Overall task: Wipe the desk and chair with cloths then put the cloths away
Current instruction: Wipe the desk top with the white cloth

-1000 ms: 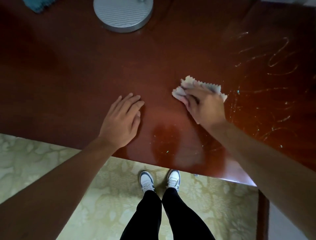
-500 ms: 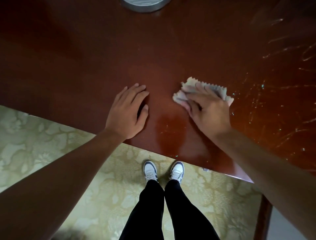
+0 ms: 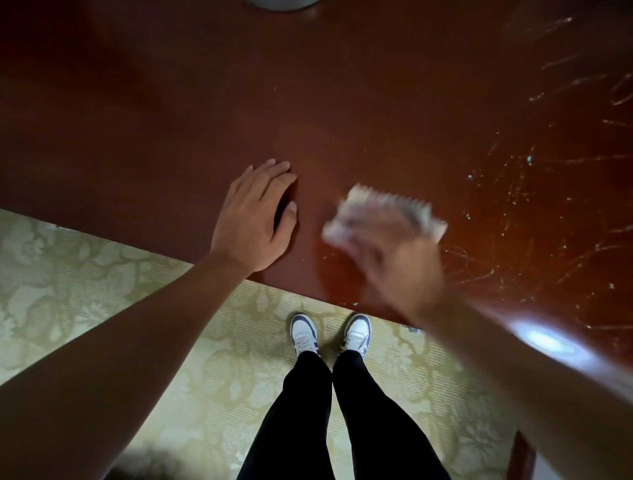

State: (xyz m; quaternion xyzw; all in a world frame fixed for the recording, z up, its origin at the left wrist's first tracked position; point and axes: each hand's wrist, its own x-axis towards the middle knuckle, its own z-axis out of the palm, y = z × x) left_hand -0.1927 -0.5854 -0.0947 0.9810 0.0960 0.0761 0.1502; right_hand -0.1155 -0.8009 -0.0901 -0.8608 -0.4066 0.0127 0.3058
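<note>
The right hand [image 3: 394, 260] is blurred, so I cannot tell if its fingers lie flat on the cloth [image 3: 387, 212] or curl round it. At the top edge of the view, a grey round thing [image 3: 281, 3] is cut off. The cloth is pale with a zigzag edge and lies on the desk [image 3: 171, 120], near its front edge. The left hand [image 3: 253, 219] rests flat on the desk, fingers straight, beside the cloth and apart from it. Pale streaks [image 3: 513, 212] mark the desk beyond the cloth.

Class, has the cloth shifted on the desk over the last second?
Yes: the cloth under the right hand has slid toward the near edge of the desk.
</note>
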